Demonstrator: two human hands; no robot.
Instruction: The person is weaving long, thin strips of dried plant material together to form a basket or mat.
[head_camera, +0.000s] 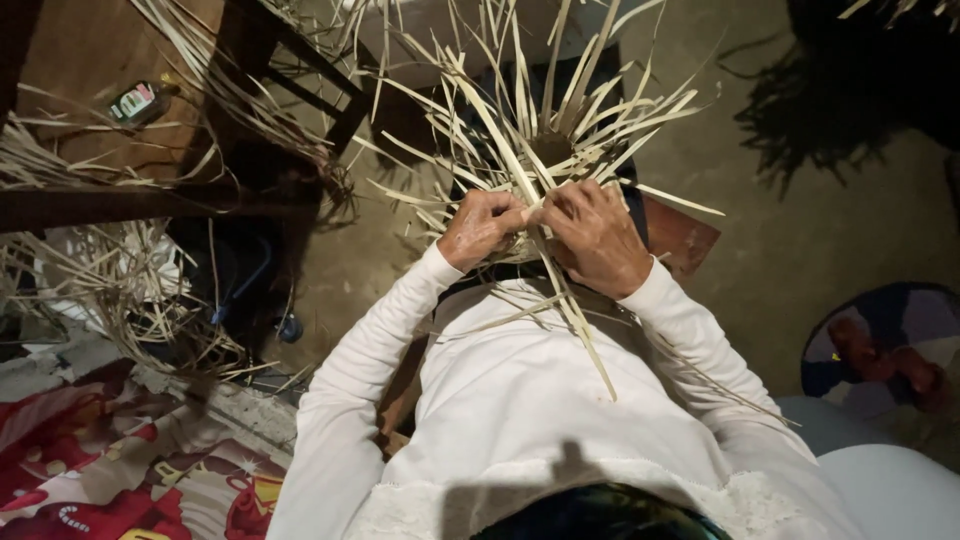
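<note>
Work piece: a half-woven bundle of pale, flat straw strips (530, 150), held over the person's lap, just in front of the white long-sleeved top (520, 400).
Long axis: the loose strips fan outward and away from the body, from a dark woven centre just beyond the fingers; one long strip (580, 320) trails the opposite way, down over the white top towards the wearer.
Left hand (482, 228): grip clenched, fingers curled round strips at the near edge of the woven centre.
Right hand (597, 238): grip clenched too, thumb and fingers pinching strips just beside the left hand; the two hands touch at the fingertips.
Count of hands: two, both the wearer's own.
Count of strips: too many and too overlapped to count.
Other straw: a loose heap of the same pale strips (120, 290) lies to the left, well apart from the hands, with more draped over a dark wooden frame (150, 205).
Small object: a little flat pack (135, 102) rests on the brown wooden surface at upper left; what it is cannot be told.
Floor: bare grey concrete floor (800, 220) to the right.
Cloth: a red patterned fabric (110, 470) at lower left.
Round item: a dark, round patterned cushion (885, 345) at the right edge.
Containers: the dark shapes under the straw heap are too dim to tell.
</note>
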